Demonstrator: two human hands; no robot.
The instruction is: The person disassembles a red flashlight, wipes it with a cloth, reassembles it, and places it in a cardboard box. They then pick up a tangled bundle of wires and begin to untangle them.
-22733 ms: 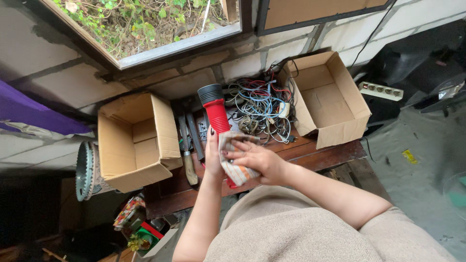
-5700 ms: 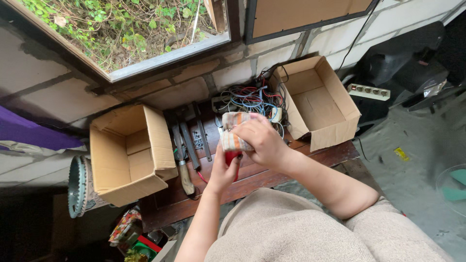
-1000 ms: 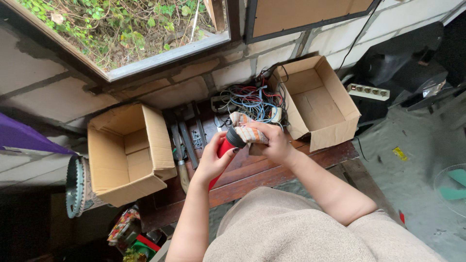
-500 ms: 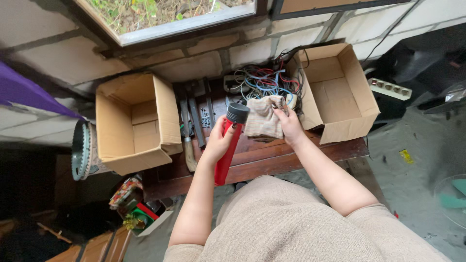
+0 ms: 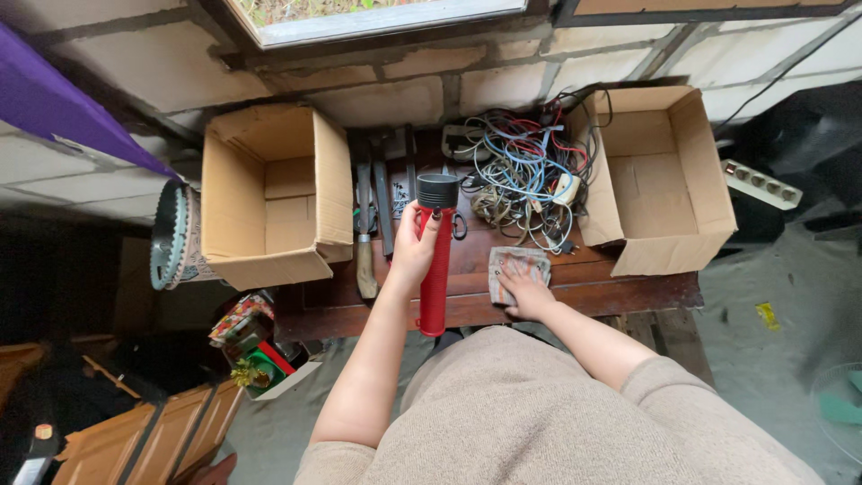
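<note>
My left hand (image 5: 412,256) grips a long red torch (image 5: 435,269) with a black head, holding it above the dark wooden table (image 5: 584,278). My right hand (image 5: 523,286) lies flat on a grey rag (image 5: 514,261) resting on the tabletop. Just beyond the rag sits a tangle of coloured wires (image 5: 525,171). Left of the torch, several hand tools (image 5: 373,211) lie side by side.
An empty cardboard box (image 5: 269,198) stands on its side at the left end, another open box (image 5: 660,180) at the right. A white power strip (image 5: 759,184) lies further right. Round woven items (image 5: 175,235) lean at far left; coloured clutter (image 5: 247,346) is below.
My right hand has brought the rag down from the torch's head onto the table and rests on it. My left hand keeps the torch.
</note>
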